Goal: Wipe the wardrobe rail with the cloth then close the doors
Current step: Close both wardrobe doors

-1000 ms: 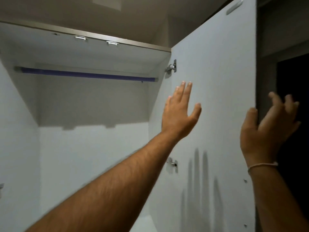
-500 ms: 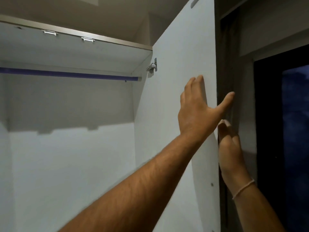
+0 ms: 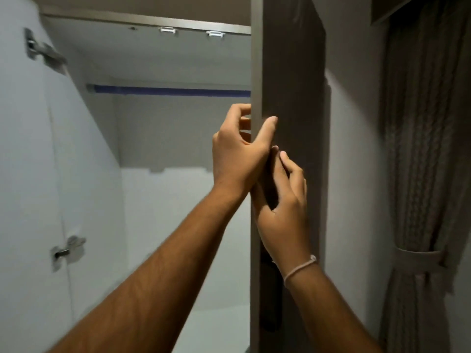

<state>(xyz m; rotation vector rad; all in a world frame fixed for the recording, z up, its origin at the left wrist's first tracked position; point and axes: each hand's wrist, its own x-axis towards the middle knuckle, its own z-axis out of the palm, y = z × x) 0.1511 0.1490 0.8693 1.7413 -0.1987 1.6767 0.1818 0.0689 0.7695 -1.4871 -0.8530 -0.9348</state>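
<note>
- The right-hand door point(image 3: 293, 72) stands nearly edge-on, its thin front edge running from top to bottom of the view.
- The left hand point(image 3: 239, 149) grips that edge: the thumb lies on the outer face, the fingers curl round to the inner side.
- The right hand point(image 3: 283, 205) sits just below it on the outer face of the door, fingers bent and pointing up, touching the left hand's thumb side. Whether it presses flat or holds something I cannot tell; its palm is hidden.
- A thin pale band point(image 3: 300, 268) circles the right wrist.
- The rail point(image 3: 168, 89), blue-purple, runs across the top of the wardrobe inside, its right end hidden behind the door edge.
- The left-hand door point(image 3: 23, 174) stands wide open, with two metal hinges point(image 3: 43, 50) on its inner face.
- No cloth shows in either hand.
- A gathered curtain point(image 3: 423, 174) with a tie-back hangs at the far right, beside a pale wall.
</note>
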